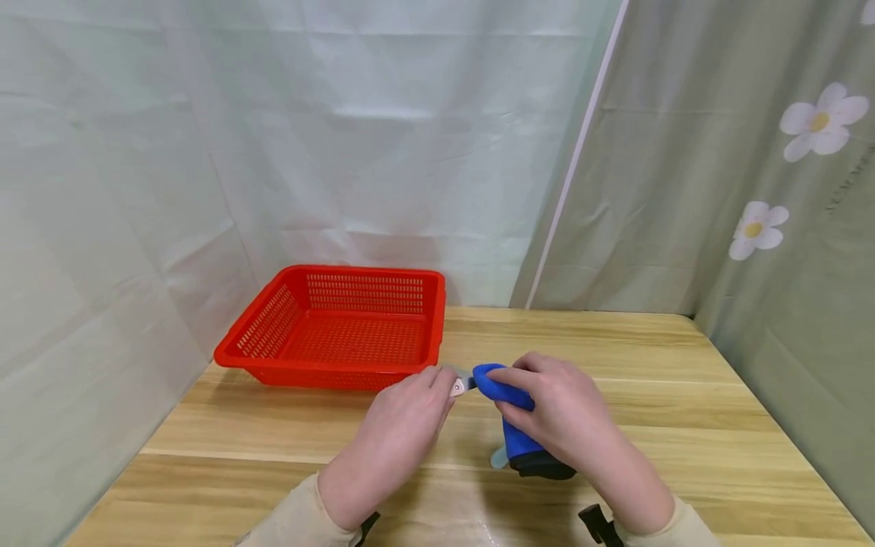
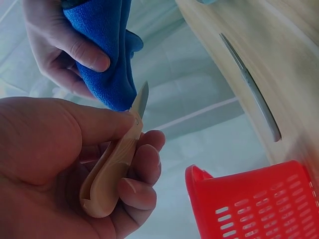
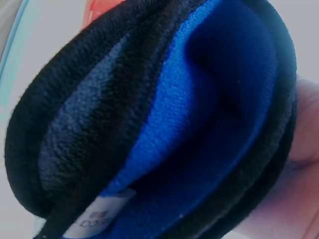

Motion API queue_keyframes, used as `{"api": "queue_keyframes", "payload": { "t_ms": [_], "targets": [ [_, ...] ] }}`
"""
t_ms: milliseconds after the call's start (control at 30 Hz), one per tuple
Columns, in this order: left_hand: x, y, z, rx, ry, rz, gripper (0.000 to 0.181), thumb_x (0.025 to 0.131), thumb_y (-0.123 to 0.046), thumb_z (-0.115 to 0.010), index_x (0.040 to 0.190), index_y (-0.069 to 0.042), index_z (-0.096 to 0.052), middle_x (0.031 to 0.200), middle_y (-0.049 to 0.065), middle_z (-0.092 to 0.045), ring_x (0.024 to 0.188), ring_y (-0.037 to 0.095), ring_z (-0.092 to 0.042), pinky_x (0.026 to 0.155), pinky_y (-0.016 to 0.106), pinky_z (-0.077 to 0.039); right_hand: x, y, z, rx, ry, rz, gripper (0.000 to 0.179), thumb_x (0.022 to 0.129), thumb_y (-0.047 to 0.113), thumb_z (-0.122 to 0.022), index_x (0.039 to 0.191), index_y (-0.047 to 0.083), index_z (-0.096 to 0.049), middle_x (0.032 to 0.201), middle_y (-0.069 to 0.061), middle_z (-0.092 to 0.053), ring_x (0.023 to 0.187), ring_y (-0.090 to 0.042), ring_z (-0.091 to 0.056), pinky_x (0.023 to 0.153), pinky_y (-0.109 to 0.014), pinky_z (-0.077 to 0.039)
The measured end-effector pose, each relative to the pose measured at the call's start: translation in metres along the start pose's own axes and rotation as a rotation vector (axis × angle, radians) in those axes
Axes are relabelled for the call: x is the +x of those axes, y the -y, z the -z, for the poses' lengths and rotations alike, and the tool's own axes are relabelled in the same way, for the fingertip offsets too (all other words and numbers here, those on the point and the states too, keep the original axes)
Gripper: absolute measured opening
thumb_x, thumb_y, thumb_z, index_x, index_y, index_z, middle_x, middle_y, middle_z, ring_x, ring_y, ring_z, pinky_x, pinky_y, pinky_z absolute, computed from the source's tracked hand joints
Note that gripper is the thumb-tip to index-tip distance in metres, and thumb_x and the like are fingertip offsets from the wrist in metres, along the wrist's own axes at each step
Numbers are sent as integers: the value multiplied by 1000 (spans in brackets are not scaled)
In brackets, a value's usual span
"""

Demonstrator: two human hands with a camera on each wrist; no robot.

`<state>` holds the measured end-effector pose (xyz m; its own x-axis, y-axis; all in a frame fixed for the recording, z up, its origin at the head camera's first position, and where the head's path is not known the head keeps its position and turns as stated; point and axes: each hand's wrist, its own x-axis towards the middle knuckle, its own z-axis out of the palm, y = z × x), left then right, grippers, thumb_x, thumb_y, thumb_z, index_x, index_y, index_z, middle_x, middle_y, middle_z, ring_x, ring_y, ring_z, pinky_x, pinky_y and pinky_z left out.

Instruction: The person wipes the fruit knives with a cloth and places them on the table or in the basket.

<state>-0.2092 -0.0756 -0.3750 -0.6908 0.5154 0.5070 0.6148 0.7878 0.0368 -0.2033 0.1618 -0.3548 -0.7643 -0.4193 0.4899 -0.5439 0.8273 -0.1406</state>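
Note:
My left hand point(image 1: 403, 425) grips a folding knife point(image 2: 112, 172) by its pale, wood-coloured handle. Its short blade point(image 2: 142, 98) is folded out and points toward the other hand. A blue cloth point(image 1: 517, 437) with black edging is bunched in my right hand point(image 1: 563, 403), pinched between thumb and fingers. The cloth's narrow end lies right by the blade; whether they touch is hard to tell. Seen from the right wrist, the cloth point(image 3: 169, 109) hangs in open folds with a white label point(image 3: 99, 214), covering most of the view.
A red perforated plastic basket point(image 1: 342, 372) stands on the wooden table point(image 1: 649, 425) at the back left. A long thin grey object point(image 2: 254, 92), its kind unclear, lies near the basket. Something pale blue point(image 1: 499, 457) shows beneath the cloth. Curtains point(image 1: 410, 137) hang behind the table.

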Motion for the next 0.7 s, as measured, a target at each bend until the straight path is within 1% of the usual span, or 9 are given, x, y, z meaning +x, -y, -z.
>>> {"api": "queue_keyframes", "payload": {
  "t_ms": [200, 267, 433, 567, 700],
  "targets": [
    [1, -1, 0, -6, 34, 12, 24, 103, -21, -80, 115, -6, -65, 89, 2, -62, 67, 13, -52, 57, 25, -49, 0, 5, -5, -14, -3, 11, 36, 83, 26, -100, 116, 24, -86, 102, 2, -73, 84, -18, -71, 74, -38, -59],
    [1, -1, 0, -4, 40, 12, 26, 102, -20, -81, 117, -6, -66, 90, 2, -62, 68, 14, -54, 58, 25, -50, 0, 7, -6, -18, -9, 14, 36, 82, 25, -100, 115, 24, -87, 101, 2, -73, 84, -19, -71, 76, -40, -59],
    [-1, -2, -1, 7, 22, -6, 27, 102, -19, -82, 118, -6, -66, 92, 2, -64, 70, 17, -60, 60, 30, -55, 0, 10, -8, -29, 1, 11, 37, 82, 26, -101, 116, 24, -87, 103, 0, -73, 87, -21, -70, 79, -41, -59],
    [-1, -2, 0, 12, 7, -10, 23, 103, -20, -80, 115, -6, -66, 89, 2, -62, 68, 17, -59, 57, 30, -53, 2, 11, -8, -29, 1, 8, 37, 82, 25, -101, 116, 24, -87, 103, 0, -73, 88, -21, -70, 80, -41, -58],
    [-1, -3, 2, 1, 18, -4, 25, 101, -19, -82, 116, -6, -67, 91, 2, -64, 68, 15, -56, 57, 27, -52, 2, 10, -7, -31, -2, 8, 37, 82, 25, -101, 116, 24, -87, 103, 0, -73, 87, -20, -69, 80, -42, -59]
  ]
}}
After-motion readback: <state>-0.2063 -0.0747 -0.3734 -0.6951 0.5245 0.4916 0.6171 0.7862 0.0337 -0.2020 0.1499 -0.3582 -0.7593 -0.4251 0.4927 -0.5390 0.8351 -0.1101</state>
